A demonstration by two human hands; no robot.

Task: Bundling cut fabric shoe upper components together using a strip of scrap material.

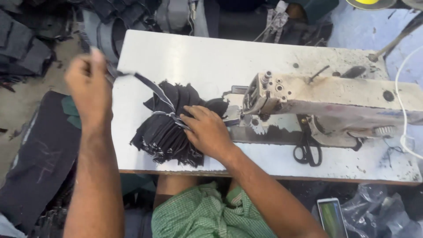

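A bundle of dark fabric pieces (169, 128) lies on the white sewing table (198, 57), bound around its middle by a pale strip. My right hand (206, 132) presses down on the bundle at the knot, fingers gripping the tie. My left hand (89, 86) is raised to the left of the table, pinched shut on the free end of the tie strip (147, 86), which runs taut from it down to the bundle.
A worn sewing machine (330, 103) stands right of the bundle. Black scissors (307, 153) lie near the front edge. Dark fabric stacks (26, 44) fill the floor at left and behind. A phone (332, 218) rests at lower right among plastic bags.
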